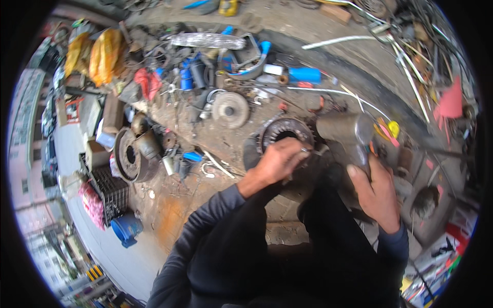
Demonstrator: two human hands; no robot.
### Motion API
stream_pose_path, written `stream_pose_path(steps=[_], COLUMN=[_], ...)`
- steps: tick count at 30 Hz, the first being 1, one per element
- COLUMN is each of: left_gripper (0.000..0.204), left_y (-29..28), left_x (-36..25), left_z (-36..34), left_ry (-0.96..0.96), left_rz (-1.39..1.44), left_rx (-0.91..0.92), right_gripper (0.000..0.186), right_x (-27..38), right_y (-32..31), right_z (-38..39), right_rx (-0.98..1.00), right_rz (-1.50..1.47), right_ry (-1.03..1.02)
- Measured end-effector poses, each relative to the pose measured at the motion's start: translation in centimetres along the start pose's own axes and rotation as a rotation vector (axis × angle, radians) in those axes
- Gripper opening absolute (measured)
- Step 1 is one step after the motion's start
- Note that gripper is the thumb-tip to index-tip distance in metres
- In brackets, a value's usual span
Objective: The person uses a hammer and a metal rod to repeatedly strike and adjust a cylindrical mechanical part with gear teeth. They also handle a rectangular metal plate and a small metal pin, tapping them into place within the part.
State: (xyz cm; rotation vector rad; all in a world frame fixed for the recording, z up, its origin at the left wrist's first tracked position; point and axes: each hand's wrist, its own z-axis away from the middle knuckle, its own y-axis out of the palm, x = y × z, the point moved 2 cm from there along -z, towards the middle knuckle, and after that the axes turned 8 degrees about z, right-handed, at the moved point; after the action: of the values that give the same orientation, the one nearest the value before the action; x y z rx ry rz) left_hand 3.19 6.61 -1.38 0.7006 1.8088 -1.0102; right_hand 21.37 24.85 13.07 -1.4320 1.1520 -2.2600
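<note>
On the dirt floor (215, 149), centre, left hand (275, 161) presses fingers together on the toothed ring gear (285, 131). Right hand (377, 192) is clamped on a grey impact wrench (344, 136) touching the gear's right edge. Scrap parts crowd left and rear edges; little free room.

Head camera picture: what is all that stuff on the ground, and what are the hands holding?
toothed gear ring: one, dark grey metal, centre, under the left hand
power tool: one, grey, right of the gear ring, gripped in the right hand
round metal disc: one, pale grey, above and left of the gear ring
brake drum: one, rusty brown, left side
blue canisters: a few, blue, upper middle among the scrap
yellow bags: two, yellow-orange, upper left
red cloth: one, red, right of the bags
blue bucket: one, blue, lower left
white tubes: several, white, upper right
left hand: one, resting on the gear ring
right hand: one, wrapped round the tool's handle
</note>
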Motion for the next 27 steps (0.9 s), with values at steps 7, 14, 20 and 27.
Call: stream_pose_path(steps=[7, 14, 20, 27], left_gripper=[0.009, 0.01, 0.01, 0.011], left_y=[-1.0, -0.3, -0.2, 0.1], left_x=[0.3, 1.1, 1.1, 0.8], left_z=[-0.7, -0.4, -0.5, -0.6], left_ry=[-0.143, -0.141, -0.123, -0.071], left_rz=[0.126, 0.123, 0.114, 0.077], left_rx=[-0.212, -0.191, -0.179, -0.126], right_gripper=[0.034, 0.035, 0.032, 0.031], right_x=[-0.5, -0.8, -0.5, 2.2], right_y=[0.6, 0.9, 0.8, -0.8], right_z=[-0.8, -0.9, -0.9, -0.9], right_rx=[-0.017, -0.008, 0.001, -0.013], right_rz=[-0.115, -0.158, -0.196, -0.012], right_ry=[0.012, -0.008, -0.012, -0.145])
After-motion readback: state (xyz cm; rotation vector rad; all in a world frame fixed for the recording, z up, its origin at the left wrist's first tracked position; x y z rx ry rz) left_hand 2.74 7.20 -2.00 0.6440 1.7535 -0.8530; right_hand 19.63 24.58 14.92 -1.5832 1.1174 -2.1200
